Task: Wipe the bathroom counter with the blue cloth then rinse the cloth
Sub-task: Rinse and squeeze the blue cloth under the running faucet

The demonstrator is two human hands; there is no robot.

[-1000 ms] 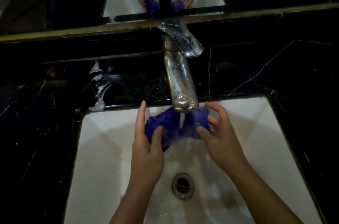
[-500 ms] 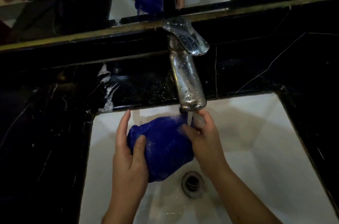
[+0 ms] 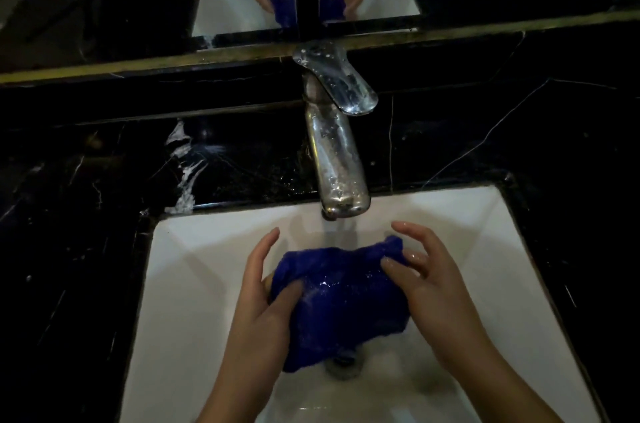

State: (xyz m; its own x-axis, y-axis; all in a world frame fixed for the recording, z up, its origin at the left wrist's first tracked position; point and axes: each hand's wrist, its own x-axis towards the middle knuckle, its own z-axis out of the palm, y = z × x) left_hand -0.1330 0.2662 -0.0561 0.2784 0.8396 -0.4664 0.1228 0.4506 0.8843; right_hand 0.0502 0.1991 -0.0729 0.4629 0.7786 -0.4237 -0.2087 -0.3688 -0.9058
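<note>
Blue cloth: soaked, spread under faucet stream.
Grip: left hand and right hand pinched opposite edges.
Tip: knead evenly over sink, then wring.

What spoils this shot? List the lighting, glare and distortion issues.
Head view: dim overall, the black veined marble counter nearly swallowed by shadow; only the white rectangular sink basin reads bright. Glare specks the wet chrome faucet and the soaked blue cloth. Wide-angle bowing curves the gold mirror trim.
</note>
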